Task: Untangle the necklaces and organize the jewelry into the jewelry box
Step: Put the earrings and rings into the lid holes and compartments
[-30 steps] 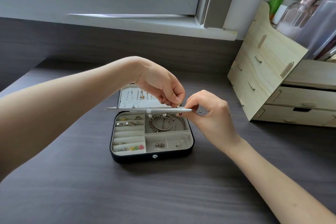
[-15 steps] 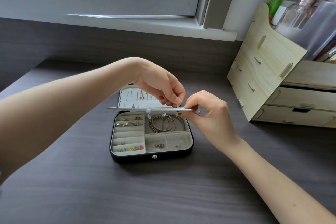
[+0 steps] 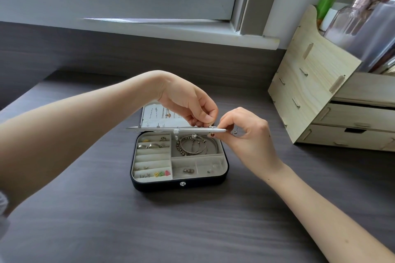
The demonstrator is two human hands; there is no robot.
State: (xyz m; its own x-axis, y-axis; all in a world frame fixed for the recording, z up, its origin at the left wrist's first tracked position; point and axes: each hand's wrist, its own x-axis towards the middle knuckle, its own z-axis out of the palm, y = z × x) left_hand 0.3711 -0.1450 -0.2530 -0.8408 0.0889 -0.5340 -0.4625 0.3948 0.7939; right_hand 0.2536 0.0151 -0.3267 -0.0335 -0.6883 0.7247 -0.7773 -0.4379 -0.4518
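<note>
Black jewelry box (image 3: pixel 179 184) lying open on the dark wood-grain desk (image 3: pixel 192 230), at the picture's centre. Its lid (image 3: pixel 149 123) stands up along the box's 12 o'clock edge, with thin necklaces (image 3: pixel 165 113) hanging in separate lines on the pale lining. A thin white panel (image 3: pixel 171 129), seen edge-on, lies level across the back of the tray. The right hand (image 3: pixel 250 134), entering from 4 o'clock, pinches the panel's 3 o'clock end between thumb and forefinger. The left hand (image 3: pixel 188 102), reaching over from 9 o'clock, pinches a small metal piece (image 3: pixel 210 126) at that same end with curled fingertips; what the piece is cannot be told. Bracelets (image 3: pixel 192 145) fill the 1 o'clock compartment, directly beneath the pinch; rings (image 3: pixel 151 145) sit at 10 o'clock and coloured studs (image 3: pixel 162 174) at 7 o'clock.

Risks, as judged: the piece is tiny and gripped only at the fingertips, so a slip would likely drop it among the bracelets, where it would be hard to find, or onto the desk. The panel is held at one end alone; downward pressure could tilt it and shake loose whatever is pinned to it. The left wrist passes close over the lid, and a nudge could swing the necklaces together and tangle them.
</note>
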